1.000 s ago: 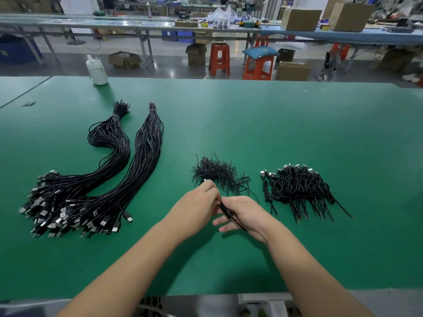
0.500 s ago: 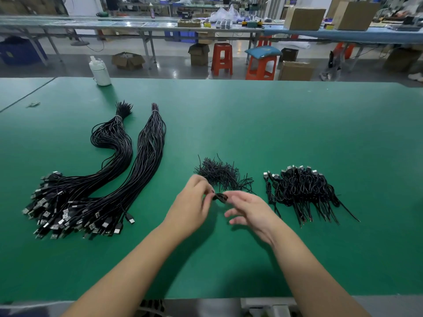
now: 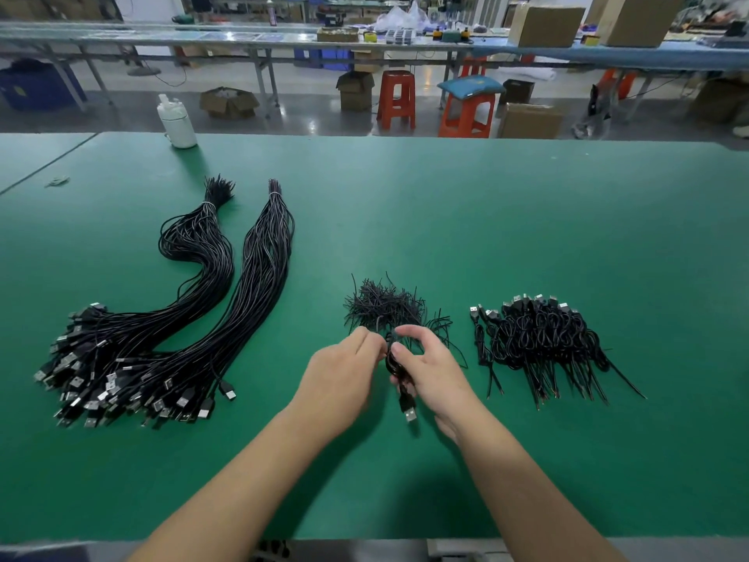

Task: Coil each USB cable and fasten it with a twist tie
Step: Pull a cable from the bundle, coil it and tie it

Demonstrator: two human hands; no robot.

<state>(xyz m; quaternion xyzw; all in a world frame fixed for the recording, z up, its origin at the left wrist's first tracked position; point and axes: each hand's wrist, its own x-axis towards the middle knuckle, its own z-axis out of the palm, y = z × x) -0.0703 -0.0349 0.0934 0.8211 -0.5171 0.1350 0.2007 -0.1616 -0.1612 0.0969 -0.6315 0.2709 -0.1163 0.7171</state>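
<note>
Landmark: twist tie pile (image 3: 383, 308), on green surface (image 3: 527, 221).
- Far left of pile: 2 uncoiled cable bundles (image 3: 190, 318); limp, light.
- Just below pile: left hand (image 3: 344, 379) and right hand (image 3: 429, 371), fingers curled, pinching 1 coiled USB cable (image 3: 399, 373); plug dangles. Springy, so pinch mid-coil; tie not discernible.
- Right of pile: tied coils (image 3: 543, 338).

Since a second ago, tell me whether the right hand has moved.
Yes. The right hand has lifted away from the person, and its fingertips now overlap the near edge of the twist-tie pile, where before they were short of it.
</note>
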